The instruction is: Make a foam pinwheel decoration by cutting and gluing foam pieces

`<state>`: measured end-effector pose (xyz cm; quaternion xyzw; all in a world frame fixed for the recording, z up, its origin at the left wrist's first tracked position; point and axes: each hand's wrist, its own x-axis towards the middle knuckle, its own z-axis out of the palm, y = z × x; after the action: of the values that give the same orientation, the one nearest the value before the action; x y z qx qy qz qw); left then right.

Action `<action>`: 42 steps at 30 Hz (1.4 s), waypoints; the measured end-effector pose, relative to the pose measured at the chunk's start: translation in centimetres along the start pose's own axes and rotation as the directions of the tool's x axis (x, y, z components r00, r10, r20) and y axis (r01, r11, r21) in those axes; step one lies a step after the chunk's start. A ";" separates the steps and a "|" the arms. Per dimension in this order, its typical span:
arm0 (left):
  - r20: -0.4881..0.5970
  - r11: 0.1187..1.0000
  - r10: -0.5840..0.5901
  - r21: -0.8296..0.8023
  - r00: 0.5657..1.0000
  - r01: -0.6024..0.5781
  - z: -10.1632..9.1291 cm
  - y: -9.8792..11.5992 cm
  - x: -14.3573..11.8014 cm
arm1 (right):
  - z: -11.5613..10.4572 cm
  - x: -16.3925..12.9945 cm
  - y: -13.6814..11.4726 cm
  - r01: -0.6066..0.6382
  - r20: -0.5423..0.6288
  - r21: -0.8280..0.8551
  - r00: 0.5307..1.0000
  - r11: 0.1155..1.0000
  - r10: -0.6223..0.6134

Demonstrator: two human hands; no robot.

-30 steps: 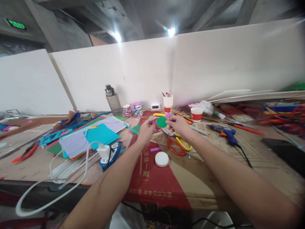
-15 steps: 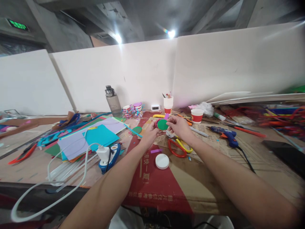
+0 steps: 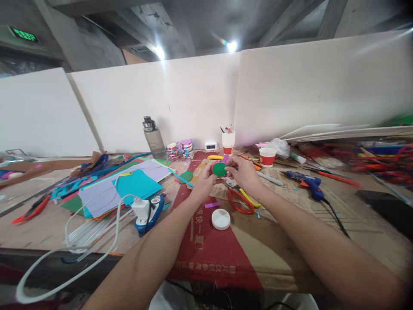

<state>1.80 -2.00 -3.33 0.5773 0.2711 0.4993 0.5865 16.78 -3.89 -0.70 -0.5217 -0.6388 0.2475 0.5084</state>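
A round piece with a green paper face (image 3: pixel 219 169) and a reddish rim is held up between my two hands over the cardboard. My left hand (image 3: pixel 205 181) grips it from the left, fingers closed at its edge. From the right, my right hand (image 3: pixel 241 172) pinches near its edge, where a purple paper strip (image 3: pixel 225 159) sticks up. The fingertips partly hide the strip's lower end. Below the hands lie a loose purple strip (image 3: pixel 212 205) and a round white lid (image 3: pixel 221 219). Red-handled scissors (image 3: pixel 240 206) rest beside yellow-handled ones (image 3: pixel 250 198).
A blue glue gun (image 3: pixel 306 185) lies at right, its cord trailing forward. Coloured paper sheets (image 3: pixel 135 185) and a blue power strip (image 3: pixel 149 217) with a white cable are at left. Behind stand a bottle (image 3: pixel 154 140), layered paper stacks (image 3: pixel 186 148) and paper cups (image 3: pixel 267 157).
The green face has tilted flatter, and more of the reddish rim shows at its upper left. Both hands keep their hold, and the view has shifted slightly.
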 end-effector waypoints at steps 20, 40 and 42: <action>-0.043 0.998 -0.045 -0.052 0.998 0.043 0.1 0.5 -0.6 | 1.0 0.7 0.8 -0.064 -0.001 0.174 0.998 0.983 0.065; -0.037 0.996 -0.063 0.054 0.997 0.065 -0.2 0.4 -0.3 | 0.6 0.5 0.7 -0.092 0.008 0.203 0.996 0.975 0.092; -0.055 0.996 -0.071 0.055 0.996 0.074 -0.2 0.5 -0.3 | 0.5 0.5 0.6 -0.108 0.030 0.200 0.994 0.974 0.104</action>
<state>1.41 -2.31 -2.96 0.5700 0.3214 0.4848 0.5803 16.60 -3.11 -1.24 -0.4984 -0.5866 0.3426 0.5387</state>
